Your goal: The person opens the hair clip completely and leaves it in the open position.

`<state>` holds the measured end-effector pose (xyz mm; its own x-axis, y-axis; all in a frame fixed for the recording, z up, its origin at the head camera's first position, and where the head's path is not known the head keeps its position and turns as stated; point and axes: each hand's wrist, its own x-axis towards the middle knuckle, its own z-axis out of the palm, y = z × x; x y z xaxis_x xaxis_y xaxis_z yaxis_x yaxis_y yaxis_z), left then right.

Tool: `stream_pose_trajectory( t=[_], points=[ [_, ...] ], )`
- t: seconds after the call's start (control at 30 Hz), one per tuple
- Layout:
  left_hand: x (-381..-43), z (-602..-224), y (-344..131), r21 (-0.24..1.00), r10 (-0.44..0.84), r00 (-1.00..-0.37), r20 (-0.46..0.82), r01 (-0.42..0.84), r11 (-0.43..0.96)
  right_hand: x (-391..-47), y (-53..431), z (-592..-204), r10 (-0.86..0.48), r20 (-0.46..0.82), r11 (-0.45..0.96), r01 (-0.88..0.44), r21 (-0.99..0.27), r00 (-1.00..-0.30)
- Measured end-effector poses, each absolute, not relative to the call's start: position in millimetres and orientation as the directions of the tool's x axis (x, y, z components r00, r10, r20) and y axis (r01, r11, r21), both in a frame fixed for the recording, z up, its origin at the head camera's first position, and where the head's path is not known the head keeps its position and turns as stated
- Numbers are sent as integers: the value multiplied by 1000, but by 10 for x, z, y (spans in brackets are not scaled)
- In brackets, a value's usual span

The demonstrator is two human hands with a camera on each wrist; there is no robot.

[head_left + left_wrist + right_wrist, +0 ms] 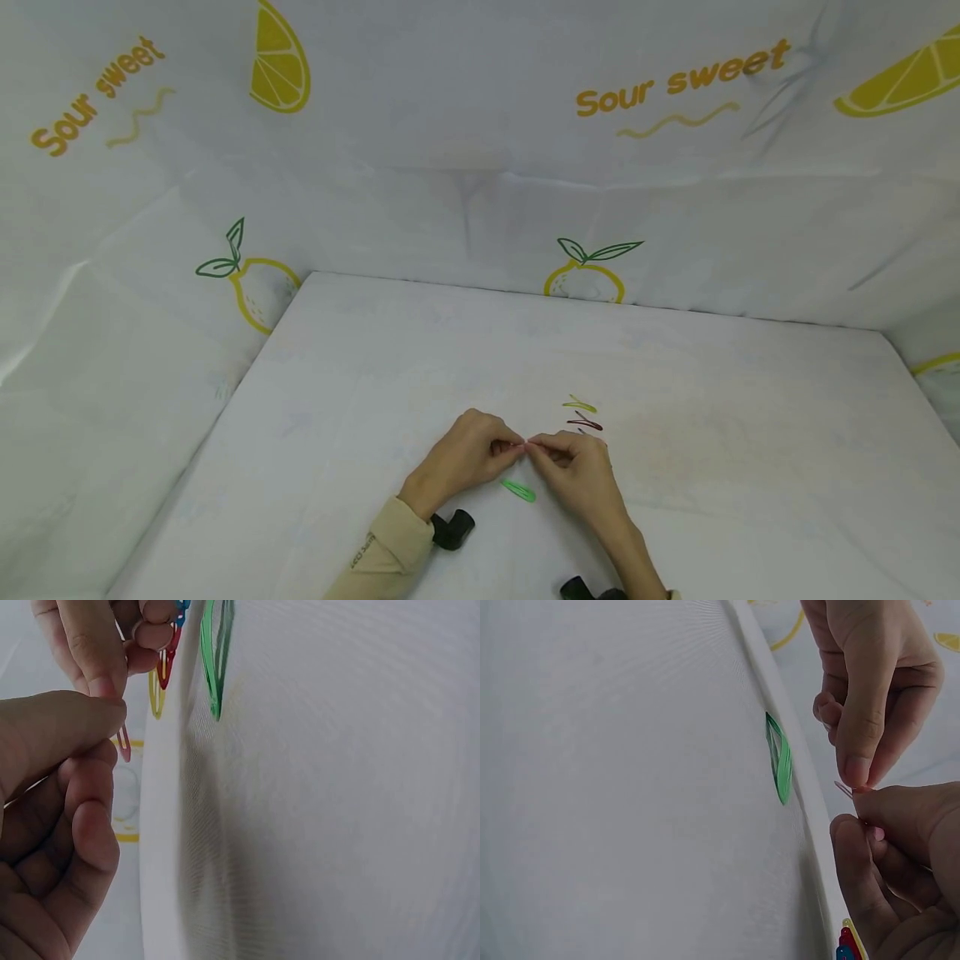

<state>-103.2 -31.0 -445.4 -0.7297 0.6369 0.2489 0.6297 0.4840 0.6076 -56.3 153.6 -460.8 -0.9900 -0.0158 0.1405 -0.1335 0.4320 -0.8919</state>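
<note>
Both hands meet fingertip to fingertip low over the table. My left hand [463, 452] and my right hand [583, 477] pinch a small pink snap hair clip [125, 747] between thumbs and forefingers. Most of the clip is hidden by the fingers; one narrow looped end shows past the left thumb in the left wrist view. On the table just below the hands in the head view lies a green hair clip [518, 490].
Beyond the right hand lie a yellow hair clip [581, 407], a dark red hair clip [585, 422] and a blue one [181, 616], partly hidden. The table has a white cover [337, 358]. Lemon-printed sheeting [420, 217] hangs behind it.
</note>
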Motion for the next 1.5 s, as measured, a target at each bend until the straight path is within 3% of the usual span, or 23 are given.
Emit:
stream_pose_trajectory(
  t=[0.57, 0.83, 1.17, 1.5],
  points=[
    [-1030, -4493, -290, 670, 570, -782, 253, 566, 479, -562, 1546, -4608, 15, 199, 435, -172, -884, -980],
    [-1064, -4496, -277, 676, 548, -787, 284, 570, 467, -586, 1570, -4546, 17, 271, 562, -215, -799, -962],
    [-1219, -4422, -155, 565, 527, -803, 277, 580, 586, -736, 1633, -4452, 3, 231, 703, -162, -693, -973],
    [-1413, -4425, -66, 481, 523, -825, 215, 555, 678, -936, 1646, -4444, 34, 128, 738, -62, -672, -991]
  ],
)
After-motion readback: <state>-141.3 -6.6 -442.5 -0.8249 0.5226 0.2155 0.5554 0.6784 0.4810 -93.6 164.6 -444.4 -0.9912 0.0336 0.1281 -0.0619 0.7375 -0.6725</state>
